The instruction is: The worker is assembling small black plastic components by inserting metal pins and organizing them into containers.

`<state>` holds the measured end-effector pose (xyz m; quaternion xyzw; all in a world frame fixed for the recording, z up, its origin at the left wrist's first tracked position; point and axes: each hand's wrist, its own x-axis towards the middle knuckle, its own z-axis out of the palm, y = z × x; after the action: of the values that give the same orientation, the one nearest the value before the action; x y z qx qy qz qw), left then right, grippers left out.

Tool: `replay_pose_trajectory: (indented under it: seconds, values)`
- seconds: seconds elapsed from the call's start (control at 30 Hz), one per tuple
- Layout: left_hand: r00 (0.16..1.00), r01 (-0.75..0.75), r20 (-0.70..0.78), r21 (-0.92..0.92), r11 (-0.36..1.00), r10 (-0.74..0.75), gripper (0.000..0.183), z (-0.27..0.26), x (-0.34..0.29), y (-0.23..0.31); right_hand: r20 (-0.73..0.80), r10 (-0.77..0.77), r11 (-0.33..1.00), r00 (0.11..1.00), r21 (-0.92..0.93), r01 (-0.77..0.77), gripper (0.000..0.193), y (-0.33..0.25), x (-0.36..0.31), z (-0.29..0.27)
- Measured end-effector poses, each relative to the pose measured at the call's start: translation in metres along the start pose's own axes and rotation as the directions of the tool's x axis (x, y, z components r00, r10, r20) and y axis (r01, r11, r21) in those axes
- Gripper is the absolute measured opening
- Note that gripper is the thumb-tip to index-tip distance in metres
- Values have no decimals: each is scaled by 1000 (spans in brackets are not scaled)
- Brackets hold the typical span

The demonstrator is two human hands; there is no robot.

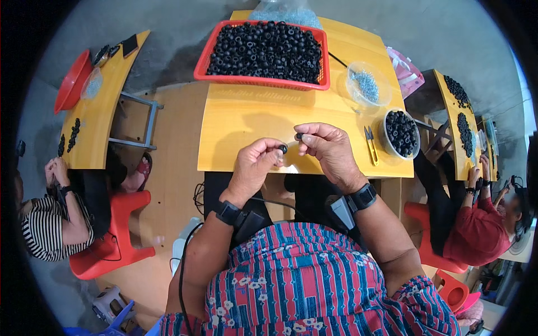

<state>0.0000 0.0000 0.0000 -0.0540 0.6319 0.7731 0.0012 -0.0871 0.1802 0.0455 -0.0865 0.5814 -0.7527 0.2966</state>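
At upper centre, the red basket holds black beads, apparently set back on the table to leave working room in front. At frame centre, the left hand pinches one bead and the right hand pinches a small dark piece, a fingertip grip likely suited to such small parts. At right, the bowl, the snips and the bead-filled tub line the table's side, presumably for easy reach.
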Motion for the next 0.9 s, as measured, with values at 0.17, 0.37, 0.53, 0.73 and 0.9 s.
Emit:
replay_pose_trajectory:
  seconds: [0.17, 0.37, 0.53, 0.73, 0.9]
  values:
    - [1000, -24, 6, -10, 1000, 24, 18, 0, -2, -3, 0, 21, 998, 1000, 66, -21, 20, 8, -9, 5]
    - [1000, -20, 11, -61, 998, 21, 19, 0, -1, -3, 29, 48, 995, 998, 89, -51, 16, 16, -5, 4]
    - [1000, -5, 13, -52, 999, 5, 20, 0, -1, -2, 32, 49, 994, 998, 92, -52, 15, 19, -5, 4]
    - [1000, 11, 15, -57, 998, -10, 21, -1, -1, -3, 34, 64, 995, 997, 75, -66, 15, 23, -4, 4]
    - [1000, -6, 13, -63, 998, 7, 20, -1, -1, -4, 31, 62, 990, 998, 129, -65, 15, 28, -3, 5]
